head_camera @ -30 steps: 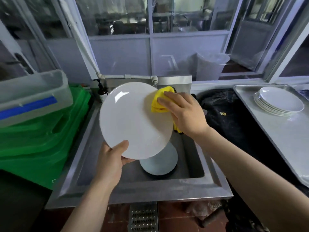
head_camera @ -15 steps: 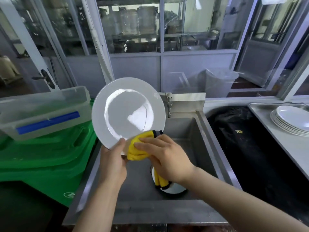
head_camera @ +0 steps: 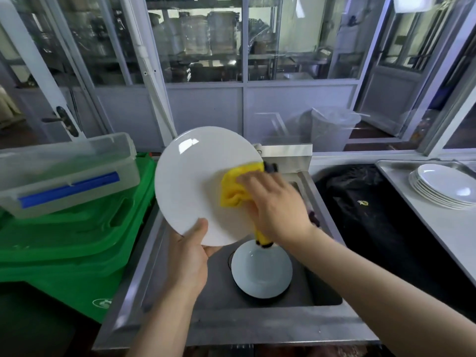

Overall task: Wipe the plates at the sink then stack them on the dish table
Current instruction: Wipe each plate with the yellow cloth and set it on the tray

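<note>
Since the earlier frame the right hand [head_camera: 274, 202], fingers pressing the soft yellow cloth [head_camera: 235, 188], has slid up to the right side of the plate [head_camera: 203, 184], a stiff, slippery, breakable disc that the left hand [head_camera: 192, 253] grips by its lower rim, tilted above the sink [head_camera: 322, 328].

A clear plastic storage box [head_camera: 64, 173] with a blue latch [head_camera: 69, 189] sits at nine o'clock on stacked green crates [head_camera: 64, 243]. A black bag-lined bin [head_camera: 371, 202] lies at three o'clock. Beyond the glass partition [head_camera: 201, 47], a translucent bucket [head_camera: 332, 127] stands at one o'clock.
</note>
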A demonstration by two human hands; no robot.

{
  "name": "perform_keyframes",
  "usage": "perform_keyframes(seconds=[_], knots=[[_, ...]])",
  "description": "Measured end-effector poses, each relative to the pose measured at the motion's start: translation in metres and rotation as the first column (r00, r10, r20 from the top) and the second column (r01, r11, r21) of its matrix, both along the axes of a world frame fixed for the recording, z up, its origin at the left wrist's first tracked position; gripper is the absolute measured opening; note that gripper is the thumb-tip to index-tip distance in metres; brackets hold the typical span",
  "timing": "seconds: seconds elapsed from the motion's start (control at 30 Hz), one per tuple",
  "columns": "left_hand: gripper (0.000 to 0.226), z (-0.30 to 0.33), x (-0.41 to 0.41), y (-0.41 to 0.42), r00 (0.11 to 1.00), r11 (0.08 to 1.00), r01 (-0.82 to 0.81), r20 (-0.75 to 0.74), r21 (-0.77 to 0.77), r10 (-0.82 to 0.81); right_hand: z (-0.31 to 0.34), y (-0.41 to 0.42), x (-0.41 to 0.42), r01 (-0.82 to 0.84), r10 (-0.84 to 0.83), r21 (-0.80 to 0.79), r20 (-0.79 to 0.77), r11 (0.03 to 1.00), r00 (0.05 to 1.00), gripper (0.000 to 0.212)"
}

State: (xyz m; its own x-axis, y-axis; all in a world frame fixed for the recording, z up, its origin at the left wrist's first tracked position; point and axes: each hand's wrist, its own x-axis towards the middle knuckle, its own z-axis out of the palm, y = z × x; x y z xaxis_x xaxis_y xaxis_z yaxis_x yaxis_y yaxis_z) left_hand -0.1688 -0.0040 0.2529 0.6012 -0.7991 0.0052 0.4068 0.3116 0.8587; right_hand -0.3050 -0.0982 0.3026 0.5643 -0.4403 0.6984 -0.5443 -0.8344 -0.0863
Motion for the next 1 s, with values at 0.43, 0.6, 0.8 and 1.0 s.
perform_keyframes(seconds=[0.43,0.6,0.8,1.0], knots=[[0.037,0.001,-0.004,0.004,0.988,0.996,0.048,0.144,0.076,-0.059,-0.009,-0.008,-0.004,-0.160,0.155,0.137,0.041,0.978,0.987,0.040],[0.032,-0.002,-0.015,0.012,0.969,0.991,0.045,0.234,0.130,-0.074,0.008,-0.046,-0.005,0.125,-0.184,0.293,0.183,0.948,0.966,0.044],[0.025,0.002,-0.010,0.013,0.966,0.990,0.054,0.244,0.134,-0.086,-0.002,-0.026,0.009,0.080,-0.119,0.288,0.121,0.954,0.985,0.049],[0.029,0.005,0.002,0.008,0.974,0.987,0.026,0.219,0.160,-0.061,-0.018,0.023,0.015,-0.212,0.241,0.351,-0.043,0.912,0.970,0.057]])
